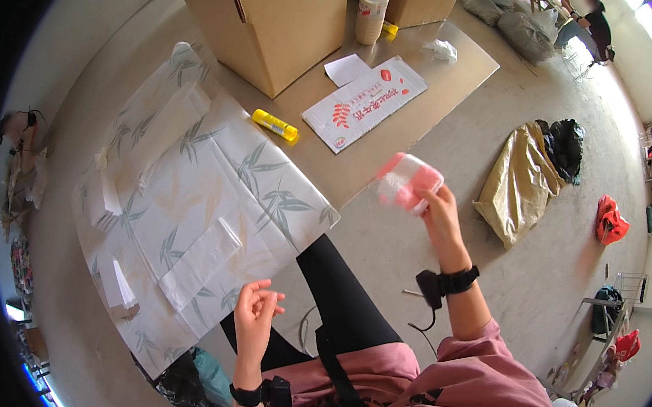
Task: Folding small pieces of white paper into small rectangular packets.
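My right hand [439, 205] is raised off the table's right edge, with its fingers and thumb closed on a folded pink-and-white cloth [410, 181], slightly blurred. My left hand [256, 309] is in front of the table's near edge, fingers loosely bent and apart, holding nothing. Closest to it is a folded white paper strip [200, 264] on the leaf-patterned sheet [264, 212]. Two stacks of white paper pieces, an upper stack [103, 197] and a lower stack [119, 288], stand along the sheet's left side. Beyond the sheet lies a yellow glue stick [275, 125].
Two cardboard boxes, the larger box [278, 28] and a second box [418, 0], stand at the back beside a bottle [372, 12]. A printed cardboard piece [364, 103] and crumpled white tissue [440, 51] lie nearby. A tan sack [523, 181] rests on the floor at right.
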Demonstrator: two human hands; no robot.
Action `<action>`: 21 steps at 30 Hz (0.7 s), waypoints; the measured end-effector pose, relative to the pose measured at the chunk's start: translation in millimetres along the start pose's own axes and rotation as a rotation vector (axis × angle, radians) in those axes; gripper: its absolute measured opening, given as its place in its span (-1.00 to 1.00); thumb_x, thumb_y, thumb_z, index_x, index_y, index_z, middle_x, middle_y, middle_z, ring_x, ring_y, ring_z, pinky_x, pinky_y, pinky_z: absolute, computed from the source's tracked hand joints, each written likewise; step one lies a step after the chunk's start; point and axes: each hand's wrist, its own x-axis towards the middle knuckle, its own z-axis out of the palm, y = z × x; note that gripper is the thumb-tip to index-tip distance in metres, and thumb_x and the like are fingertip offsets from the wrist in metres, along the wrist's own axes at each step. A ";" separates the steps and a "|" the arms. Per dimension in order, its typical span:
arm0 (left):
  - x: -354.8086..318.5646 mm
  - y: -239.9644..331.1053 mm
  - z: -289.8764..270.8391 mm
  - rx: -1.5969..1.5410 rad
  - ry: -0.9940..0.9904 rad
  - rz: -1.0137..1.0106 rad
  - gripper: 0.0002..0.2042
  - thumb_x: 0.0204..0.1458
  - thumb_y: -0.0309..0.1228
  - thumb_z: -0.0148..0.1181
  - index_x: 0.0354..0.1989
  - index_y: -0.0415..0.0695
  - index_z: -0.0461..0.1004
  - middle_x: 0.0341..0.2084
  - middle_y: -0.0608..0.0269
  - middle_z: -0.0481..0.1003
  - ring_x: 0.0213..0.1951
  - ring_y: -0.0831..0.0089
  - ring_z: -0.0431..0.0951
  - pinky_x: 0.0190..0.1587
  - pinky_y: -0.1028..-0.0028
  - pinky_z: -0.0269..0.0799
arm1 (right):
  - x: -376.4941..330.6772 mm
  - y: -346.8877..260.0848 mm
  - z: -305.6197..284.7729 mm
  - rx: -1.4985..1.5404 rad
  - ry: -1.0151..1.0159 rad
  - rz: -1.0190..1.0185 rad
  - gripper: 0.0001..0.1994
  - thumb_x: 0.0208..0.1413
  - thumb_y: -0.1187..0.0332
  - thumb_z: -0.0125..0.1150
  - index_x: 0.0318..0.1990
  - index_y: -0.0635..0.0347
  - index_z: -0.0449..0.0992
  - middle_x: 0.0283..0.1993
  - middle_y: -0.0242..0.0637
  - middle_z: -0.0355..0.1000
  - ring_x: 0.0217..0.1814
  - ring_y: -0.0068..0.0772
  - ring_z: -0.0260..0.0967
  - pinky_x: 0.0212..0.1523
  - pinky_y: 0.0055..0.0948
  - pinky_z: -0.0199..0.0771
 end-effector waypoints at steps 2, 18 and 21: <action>0.2 -8.5 -2.1 -0.010 -0.016 -0.005 -0.78 0.16 -0.52 0.07 -0.05 -0.30 0.32 -0.41 0.17 0.52 -0.45 0.57 0.50 -0.35 0.62 0.44 | 41.4 -9.6 -11.1 -0.010 0.020 -0.083 -0.65 0.08 0.52 0.01 0.06 0.37 0.36 -0.07 -0.28 0.44 -0.12 -0.44 0.46 -0.17 -0.47 0.53; 17.6 1.4 13.0 0.069 -0.009 -0.032 -0.78 0.15 -0.51 0.06 -0.04 -0.24 0.34 -0.40 0.19 0.53 -0.48 0.58 0.50 -0.38 0.63 0.36 | 130.1 -7.0 6.4 0.096 0.038 -0.198 -0.66 0.09 0.37 0.19 -0.01 0.21 0.29 -0.13 -0.25 0.36 -0.21 -0.42 0.36 -0.25 -0.44 0.43; 21.4 -2.2 19.6 0.114 -0.080 -0.003 -0.77 0.16 -0.51 0.04 -0.01 -0.24 0.33 -0.35 0.17 0.51 -0.45 0.60 0.48 -0.36 0.63 0.38 | 25.4 57.9 -4.4 -0.496 0.009 -0.401 -0.64 -0.07 0.48 0.19 -0.05 0.19 0.38 -0.13 -0.21 0.37 -0.19 -0.31 0.37 -0.16 -0.34 0.44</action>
